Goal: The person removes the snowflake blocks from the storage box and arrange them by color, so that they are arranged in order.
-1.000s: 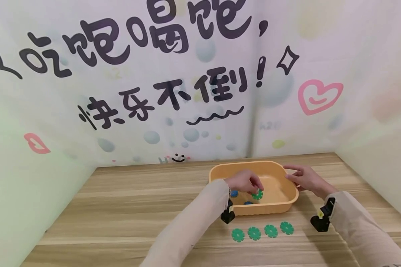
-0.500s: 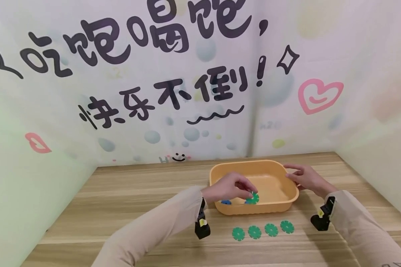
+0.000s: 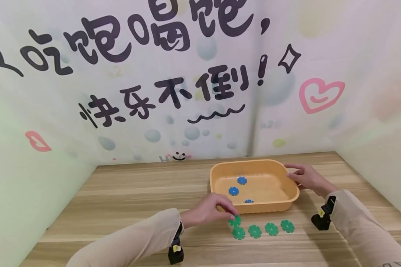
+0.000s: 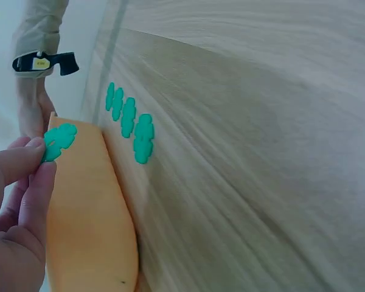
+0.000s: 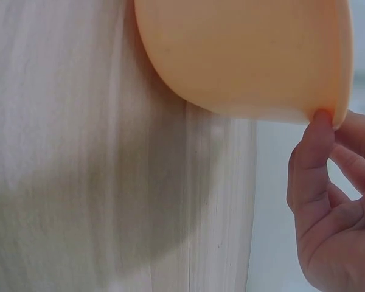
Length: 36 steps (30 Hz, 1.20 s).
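My left hand (image 3: 205,211) pinches a green notched plastic disc (image 4: 61,140) between thumb and fingers, held up just in front of the orange plastic basin (image 3: 264,207). In the head view this disc overlaps the leftmost disc of a row of several green discs (image 3: 271,229) lying flat on the table. The right hand (image 3: 313,181) grips the basin's right end; in the right wrist view its thumb and fingers (image 5: 316,146) pinch the rim. Three blue notched discs lie inside the basin: one towards the back (image 3: 242,180), another at the left (image 3: 233,191), and one partly hidden by the front wall.
The wooden table (image 3: 137,193) extends to the left of the basin and in front of the disc row. A printed cloth backdrop (image 3: 173,122) hangs behind, with pale cloth sides left and right. Each wrist carries a black camera mount (image 3: 176,252).
The left hand has lifted the green disc out of the basin and brought it left and nearer, towards the disc row. All three blue discs now show. The right hand stays on the basin.
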{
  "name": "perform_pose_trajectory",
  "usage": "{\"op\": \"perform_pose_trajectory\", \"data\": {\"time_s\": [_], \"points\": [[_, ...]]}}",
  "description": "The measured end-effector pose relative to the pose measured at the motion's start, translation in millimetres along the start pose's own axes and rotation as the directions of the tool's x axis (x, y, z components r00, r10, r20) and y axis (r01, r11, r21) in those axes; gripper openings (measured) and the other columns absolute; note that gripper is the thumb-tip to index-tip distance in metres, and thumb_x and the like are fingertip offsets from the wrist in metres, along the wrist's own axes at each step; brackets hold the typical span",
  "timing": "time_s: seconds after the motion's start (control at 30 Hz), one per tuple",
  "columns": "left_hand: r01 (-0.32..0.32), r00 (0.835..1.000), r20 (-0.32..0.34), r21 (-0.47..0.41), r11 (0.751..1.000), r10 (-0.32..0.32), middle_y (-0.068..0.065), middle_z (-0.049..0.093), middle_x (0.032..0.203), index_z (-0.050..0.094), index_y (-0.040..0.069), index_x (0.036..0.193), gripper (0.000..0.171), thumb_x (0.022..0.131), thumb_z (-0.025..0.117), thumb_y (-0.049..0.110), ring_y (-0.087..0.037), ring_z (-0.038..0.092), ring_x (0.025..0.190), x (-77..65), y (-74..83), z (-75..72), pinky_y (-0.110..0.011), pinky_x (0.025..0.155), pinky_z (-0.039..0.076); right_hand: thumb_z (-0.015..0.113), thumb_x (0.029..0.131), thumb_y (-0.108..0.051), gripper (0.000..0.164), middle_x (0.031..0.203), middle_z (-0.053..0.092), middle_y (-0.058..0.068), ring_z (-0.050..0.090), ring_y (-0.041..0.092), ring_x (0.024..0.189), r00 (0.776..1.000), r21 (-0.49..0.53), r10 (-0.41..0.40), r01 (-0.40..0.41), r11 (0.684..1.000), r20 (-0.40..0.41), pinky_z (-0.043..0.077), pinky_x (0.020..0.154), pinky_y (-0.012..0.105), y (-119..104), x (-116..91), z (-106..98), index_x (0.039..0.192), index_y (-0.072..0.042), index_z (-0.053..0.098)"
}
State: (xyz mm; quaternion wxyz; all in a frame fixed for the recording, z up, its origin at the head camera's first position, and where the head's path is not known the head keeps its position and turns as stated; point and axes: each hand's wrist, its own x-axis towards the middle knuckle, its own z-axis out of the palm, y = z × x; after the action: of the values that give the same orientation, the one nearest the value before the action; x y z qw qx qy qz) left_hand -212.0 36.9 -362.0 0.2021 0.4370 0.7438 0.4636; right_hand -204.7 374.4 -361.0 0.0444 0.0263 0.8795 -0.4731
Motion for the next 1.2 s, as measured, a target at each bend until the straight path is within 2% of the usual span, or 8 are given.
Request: {"op": "perform_pose_trajectory", "data": {"time_s": [0.1,0.33,0.6,0.83,1.2], "points": [[-0.003,1.0,-0.001,-0.001,1.0,0.003,0.0,0.064,0.082,0.07,0.003,0.084,0.009,0.076,0.067,0.003,-0.001,0.055,0.075,-6.5,-6.4,1.0,-0.022,0.07,0.048,0.05,0.091,-0.014,0.052,0.086,0.058,0.013,0.054,0.018,0.067,1.0,0.003,0.003,-0.003,1.0,0.0,0.05,0.059,0.033,-1,0,0,0.132,0.009,0.029],[0.102,0.994,-0.049,0.026,0.994,-0.101,0.003,0.066,0.079,0.071,0.008,0.08,0.005,0.077,0.068,0.009,-0.001,0.056,0.075,-22.3,-24.5,5.2,-0.02,0.071,0.045,0.049,0.091,-0.014,0.052,0.091,0.058,0.018,0.054,0.018,0.068,1.0,0.004,-0.005,0.005,1.0,0.008,0.05,0.059,0.033,-2,0,-1,0.133,0.009,0.028],[0.151,0.986,-0.064,-0.011,0.988,-0.152,-0.005,0.067,0.079,0.069,0.0,0.081,0.006,0.075,0.067,0.001,-0.007,0.058,0.072,-27.7,-43.6,10.4,-0.019,0.065,0.046,0.049,0.091,-0.013,0.052,0.09,0.058,0.016,0.053,0.017,0.066,1.0,0.007,-0.012,0.012,1.0,0.014,0.05,0.058,0.033,-1,1,-1,0.133,0.009,0.028],[0.193,0.979,-0.058,-0.02,0.981,-0.194,-0.001,0.066,0.076,0.069,0.004,0.078,0.005,0.073,0.07,0.003,-0.003,0.058,0.067,-24.7,-41.9,13.9,-0.017,0.063,0.046,0.049,0.091,-0.014,0.052,0.09,0.058,0.017,0.054,0.018,0.067,1.0,0.0,-0.003,0.003,1.0,0.005,0.05,0.059,0.033,-1,-1,-1,0.133,0.009,0.028],[0.186,0.982,-0.042,0.027,0.982,-0.185,0.005,0.064,0.071,0.069,0.005,0.077,0.004,0.073,0.07,0.003,-0.001,0.056,0.062,-19.6,-38.6,17.2,-0.016,0.059,0.046,0.05,0.091,-0.014,0.052,0.087,0.057,0.015,0.053,0.018,0.066,1.0,0.003,-0.005,0.005,1.0,0.006,0.05,0.058,0.033,-1,0,-1,0.132,0.009,0.029]]}}
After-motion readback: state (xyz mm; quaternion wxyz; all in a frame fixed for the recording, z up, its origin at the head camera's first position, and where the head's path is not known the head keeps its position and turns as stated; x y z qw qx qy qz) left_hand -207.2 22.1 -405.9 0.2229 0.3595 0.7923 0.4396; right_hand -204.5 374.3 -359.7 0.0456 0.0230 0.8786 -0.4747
